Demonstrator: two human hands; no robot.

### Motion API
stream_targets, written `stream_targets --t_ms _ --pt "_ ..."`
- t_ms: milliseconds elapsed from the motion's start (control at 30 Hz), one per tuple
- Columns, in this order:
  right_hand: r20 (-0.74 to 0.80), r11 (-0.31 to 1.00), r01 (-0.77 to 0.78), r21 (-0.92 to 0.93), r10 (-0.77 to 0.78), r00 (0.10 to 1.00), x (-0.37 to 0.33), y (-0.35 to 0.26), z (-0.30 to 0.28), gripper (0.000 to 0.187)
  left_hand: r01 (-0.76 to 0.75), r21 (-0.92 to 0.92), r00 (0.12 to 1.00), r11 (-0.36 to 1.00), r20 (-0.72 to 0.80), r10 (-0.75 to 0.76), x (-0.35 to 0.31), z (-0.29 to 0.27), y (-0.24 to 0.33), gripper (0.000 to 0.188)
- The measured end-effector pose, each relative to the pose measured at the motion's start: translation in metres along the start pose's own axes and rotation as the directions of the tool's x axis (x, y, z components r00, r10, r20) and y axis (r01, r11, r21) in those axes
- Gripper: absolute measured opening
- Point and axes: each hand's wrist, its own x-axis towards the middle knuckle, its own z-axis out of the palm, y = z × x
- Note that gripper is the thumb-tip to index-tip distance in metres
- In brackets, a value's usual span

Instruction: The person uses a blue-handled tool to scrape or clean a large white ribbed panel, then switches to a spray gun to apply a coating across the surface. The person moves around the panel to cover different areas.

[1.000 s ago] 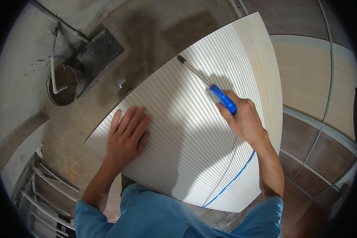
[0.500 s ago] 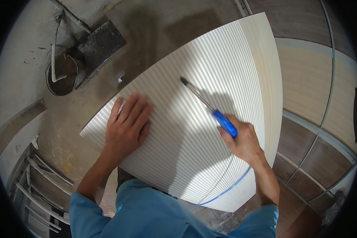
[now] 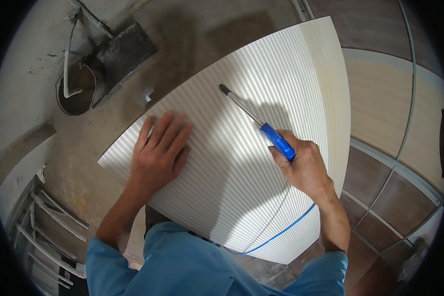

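Note:
A large pale panel (image 3: pixel 212 163) with fine parallel ridges lies in front of me, its far right strip smooth. My left hand (image 3: pixel 159 153) rests on its left part, fingers spread, the fingertips slightly blurred. In my right hand (image 3: pixel 303 160) is an air blow gun (image 3: pixel 277 142) with a blue handle, a thin metal tube and a dark tip. The tube points toward the far left, over the ridges. From below that hand a thin blue hose (image 3: pixel 286 229) curves across the near end of the panel. Whether the tip touches the surface I cannot tell.
At the far left stand a dark bucket (image 3: pixel 79 93) and a dark board (image 3: pixel 128 49) by a pipe (image 3: pixel 66 69). A metal rack (image 3: pixel 54 241) is at the near left. Along the right are framed wooden panels (image 3: pixel 380 93).
My right hand has shifted slightly up and left with the air blow gun, its tip now farther up the panel. My left hand stays in nearly the same place.

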Motion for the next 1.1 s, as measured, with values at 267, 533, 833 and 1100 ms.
stream_targets --t_ms 267,533,833,1100 --pt "0.125 0.962 -0.185 -0.2 0.212 0.969 0.0 -0.009 -0.025 0.021 0.009 0.015 1.0 1.0 0.012 -0.009 -0.003 0.0 -0.001 0.059" --pt "0.083 0.972 -0.14 -0.191 0.158 0.984 0.005 -0.012 -0.013 0.026 0.009 0.02 0.999 1.0 0.031 -0.009 -0.004 0.001 -0.002 0.06" --pt "0.096 0.959 -0.255 -0.127 0.268 0.959 0.008 -0.005 -0.015 0.029 0.006 -0.014 1.0 1.0 0.024 -0.006 -0.003 0.001 -0.004 0.058" --pt "0.091 0.964 -0.26 -0.051 0.263 0.96 0.005 0.02 -0.015 0.031 0.02 0.003 0.999 1.0 0.041 -0.02 -0.005 0.003 -0.001 0.055"
